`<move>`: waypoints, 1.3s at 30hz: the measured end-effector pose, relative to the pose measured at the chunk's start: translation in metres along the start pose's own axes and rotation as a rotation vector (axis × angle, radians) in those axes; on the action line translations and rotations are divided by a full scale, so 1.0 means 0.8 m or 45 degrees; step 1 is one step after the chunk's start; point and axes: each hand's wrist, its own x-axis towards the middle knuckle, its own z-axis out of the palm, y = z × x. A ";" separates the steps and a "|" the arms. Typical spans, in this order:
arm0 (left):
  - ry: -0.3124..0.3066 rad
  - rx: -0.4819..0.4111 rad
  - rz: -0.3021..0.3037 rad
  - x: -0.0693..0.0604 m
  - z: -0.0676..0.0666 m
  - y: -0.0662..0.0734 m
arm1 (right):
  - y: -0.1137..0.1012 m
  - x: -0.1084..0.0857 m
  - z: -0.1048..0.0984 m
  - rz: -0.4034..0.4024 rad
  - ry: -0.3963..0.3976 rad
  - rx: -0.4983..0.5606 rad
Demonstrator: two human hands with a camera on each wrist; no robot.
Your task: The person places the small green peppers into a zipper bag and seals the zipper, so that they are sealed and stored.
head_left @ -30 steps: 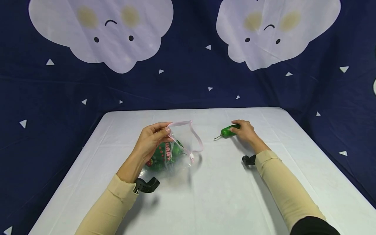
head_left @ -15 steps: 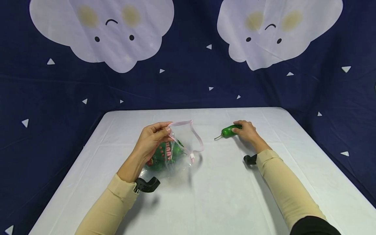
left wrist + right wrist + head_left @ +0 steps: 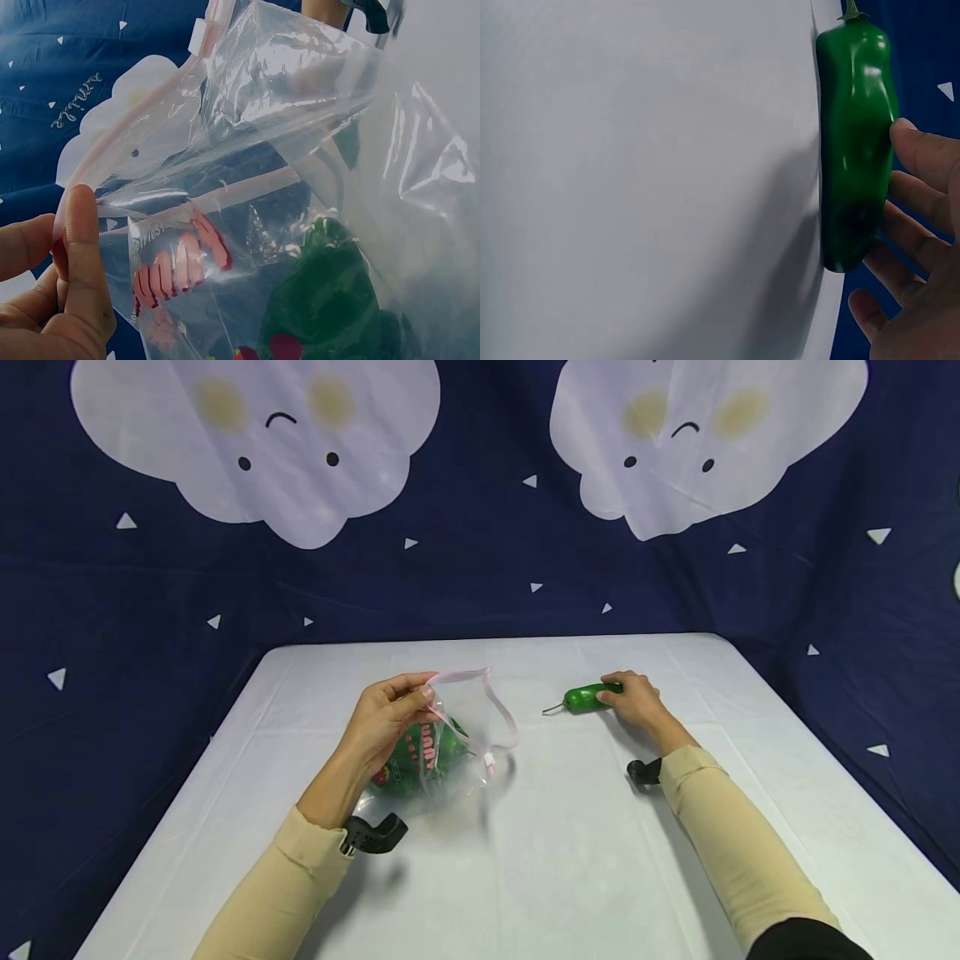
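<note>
My left hand (image 3: 382, 722) pinches the pink rim of a clear zip bag (image 3: 480, 710), whose mouth gapes to the right. Through the plastic, marked with pink lettering, a green rounded thing (image 3: 322, 292) shows; its kind is hard to tell. The bag's white slider (image 3: 198, 37) sits along the rim in the left wrist view. Over on the right, a long green chili pepper (image 3: 581, 699) lies on the table, stem pointing left. My right hand (image 3: 636, 696) grips its blunt end, thumb on the near side and fingers behind, partly hidden by the pepper (image 3: 855, 142).
A white-covered table (image 3: 562, 860) lies under both hands. Behind it hangs a dark blue cloth (image 3: 480, 585) with white clouds and small triangles. Each wrist wears a black camera mount, the left one (image 3: 375, 833) close above the table.
My right hand has shifted slightly right toward the pepper's blunt end, and the pepper has turned a little to lie more level. The left hand and bag stay put.
</note>
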 end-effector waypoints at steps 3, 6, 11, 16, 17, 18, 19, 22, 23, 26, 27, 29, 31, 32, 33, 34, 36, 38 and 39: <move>0.002 0.004 -0.001 0.000 -0.001 -0.002 | 0.004 -0.002 -0.001 0.001 0.001 -0.008; 0.001 -0.001 0.001 0.000 -0.001 -0.003 | 0.009 -0.004 -0.002 0.005 -0.001 -0.017; 0.003 -0.005 0.004 0.001 -0.001 -0.002 | 0.017 -0.006 -0.004 0.016 -0.010 -0.015; 0.007 -0.001 0.007 0.000 -0.001 -0.001 | 0.023 -0.008 -0.006 0.006 -0.016 -0.030; 0.009 0.001 0.007 0.000 -0.001 -0.001 | 0.024 -0.009 -0.006 0.009 -0.022 -0.034; 0.011 0.002 0.008 -0.001 -0.001 -0.001 | 0.025 -0.010 -0.007 0.010 -0.025 -0.033; 0.013 0.003 0.008 -0.001 -0.001 -0.001 | 0.026 -0.012 -0.007 0.011 -0.031 -0.033; 0.013 0.002 0.007 -0.001 -0.001 -0.001 | 0.029 -0.016 -0.006 0.014 -0.042 -0.027; 0.014 0.002 0.006 -0.001 -0.001 -0.001 | 0.031 -0.017 -0.006 0.017 -0.046 -0.023; 0.012 0.000 0.005 0.000 -0.001 -0.001 | 0.035 -0.021 -0.005 0.018 -0.053 -0.022; 0.013 0.000 0.005 0.000 -0.001 -0.001 | 0.036 -0.022 -0.005 0.017 -0.054 -0.022; 0.013 0.001 0.004 0.000 -0.001 -0.002 | 0.038 -0.025 -0.005 0.020 -0.055 -0.018; 0.012 0.001 0.005 0.000 -0.001 -0.002 | 0.039 -0.027 -0.005 0.021 -0.057 -0.012; 0.013 0.002 0.006 0.000 -0.001 -0.002 | 0.040 -0.028 -0.005 0.020 -0.058 -0.006; 0.013 0.001 0.006 0.000 -0.001 -0.002 | 0.040 -0.029 -0.005 0.020 -0.060 0.000; 0.013 0.000 0.006 0.000 -0.001 -0.001 | 0.040 -0.030 -0.005 0.021 -0.062 0.007; 0.015 -0.002 0.008 0.000 -0.001 -0.001 | 0.040 -0.033 -0.005 0.017 -0.064 0.018; 0.016 -0.003 0.009 0.000 -0.001 -0.001 | 0.041 -0.036 -0.004 0.003 -0.062 0.021; 0.016 -0.003 0.010 0.000 -0.001 0.000 | 0.041 -0.037 -0.004 -0.006 -0.058 0.021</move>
